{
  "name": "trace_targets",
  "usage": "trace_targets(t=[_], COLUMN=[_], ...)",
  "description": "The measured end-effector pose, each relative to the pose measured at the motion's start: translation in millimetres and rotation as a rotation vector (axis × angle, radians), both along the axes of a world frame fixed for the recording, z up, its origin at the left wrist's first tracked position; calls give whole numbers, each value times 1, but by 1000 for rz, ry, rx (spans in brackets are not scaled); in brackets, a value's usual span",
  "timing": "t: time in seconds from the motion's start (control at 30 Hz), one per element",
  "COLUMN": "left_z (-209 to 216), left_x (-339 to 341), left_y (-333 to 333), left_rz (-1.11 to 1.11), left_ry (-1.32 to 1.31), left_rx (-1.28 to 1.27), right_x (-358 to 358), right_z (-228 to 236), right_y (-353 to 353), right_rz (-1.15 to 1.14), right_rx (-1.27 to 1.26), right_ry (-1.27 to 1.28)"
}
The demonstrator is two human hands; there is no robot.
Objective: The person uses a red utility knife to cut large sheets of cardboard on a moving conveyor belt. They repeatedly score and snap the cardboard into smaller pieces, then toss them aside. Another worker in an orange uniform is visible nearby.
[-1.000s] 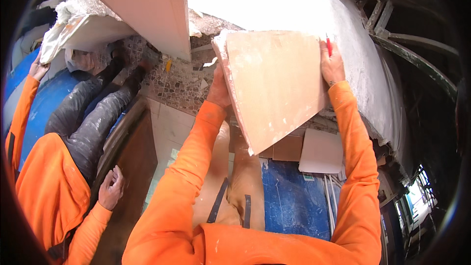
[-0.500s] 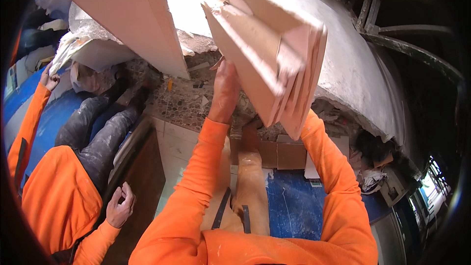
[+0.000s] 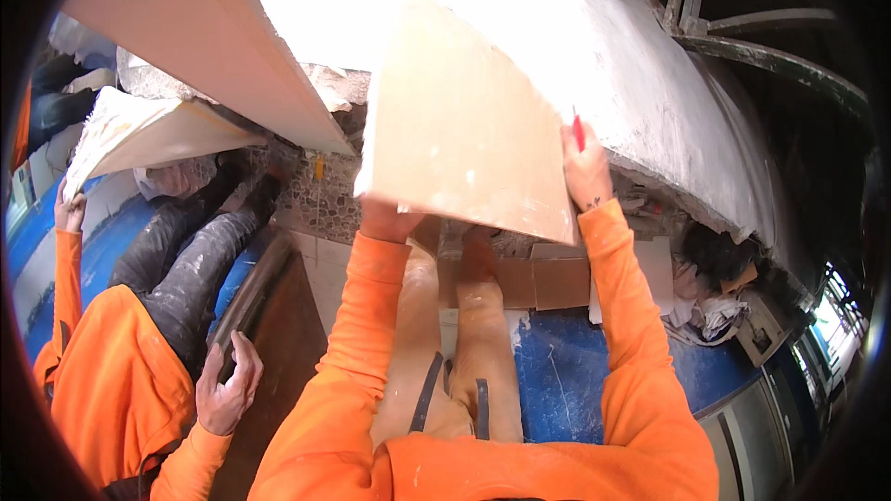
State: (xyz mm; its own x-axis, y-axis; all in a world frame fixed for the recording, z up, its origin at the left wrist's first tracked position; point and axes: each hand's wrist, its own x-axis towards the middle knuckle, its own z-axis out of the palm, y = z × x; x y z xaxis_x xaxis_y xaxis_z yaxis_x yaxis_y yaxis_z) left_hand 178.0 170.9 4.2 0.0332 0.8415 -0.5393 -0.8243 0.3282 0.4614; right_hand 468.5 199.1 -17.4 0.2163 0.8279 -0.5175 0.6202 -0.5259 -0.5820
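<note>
A broken piece of plasterboard (image 3: 469,125), tan-faced with a ragged white edge, is held up in front of me with its flat face toward the camera. My left hand (image 3: 388,220) is closed on its lower left corner, the fingers partly hidden by the board. At the board's right edge is my right hand (image 3: 587,167), closed around a slim red tool (image 3: 578,133) whose tip points up; its exact kind is too small to tell. Whether the right hand also grips the board, I cannot tell.
A large pinkish board (image 3: 186,28) leans at the upper left. Behind my hands rises a pale, rough-edged wall (image 3: 650,83). To my left a co-worker in an orange top (image 3: 130,362) holds a white-edged sheet (image 3: 162,134). Cardboard (image 3: 557,280) and crumpled debris (image 3: 710,301) lie on the floor.
The plasterboard, seen before edge-on as several layers, has turned its flat face to me. My right hand has come out from behind it with the red tool. The co-worker's sheet has shifted.
</note>
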Motion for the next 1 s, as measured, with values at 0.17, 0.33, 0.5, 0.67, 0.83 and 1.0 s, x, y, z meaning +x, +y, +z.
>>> trace_targets(t=[0.17,0.33,0.5,0.67,0.83,1.0], left_z=[14,-64,-86,-81,-69,-73], left_x=[-20,-24,-6,3,15,52], left_y=[8,-19,-32,-30,-28,-35], left_rz=[-149,-314,-145,-95,-20,151], left_ry=[-230,232,347,560,533,571], left_rx=[-157,-336,-364,-318,-356,-432], right_x=[15,8,-17,-83,-113,-108], right_z=[-4,-55,-54,9,-12,-25], right_y=[42,71,70,62,60,55], right_rz=[164,344,375,346,367,463], right_rx=[257,301,664,-133,-141,0], right_ry=[-249,-383,-590,-132,-130,-202])
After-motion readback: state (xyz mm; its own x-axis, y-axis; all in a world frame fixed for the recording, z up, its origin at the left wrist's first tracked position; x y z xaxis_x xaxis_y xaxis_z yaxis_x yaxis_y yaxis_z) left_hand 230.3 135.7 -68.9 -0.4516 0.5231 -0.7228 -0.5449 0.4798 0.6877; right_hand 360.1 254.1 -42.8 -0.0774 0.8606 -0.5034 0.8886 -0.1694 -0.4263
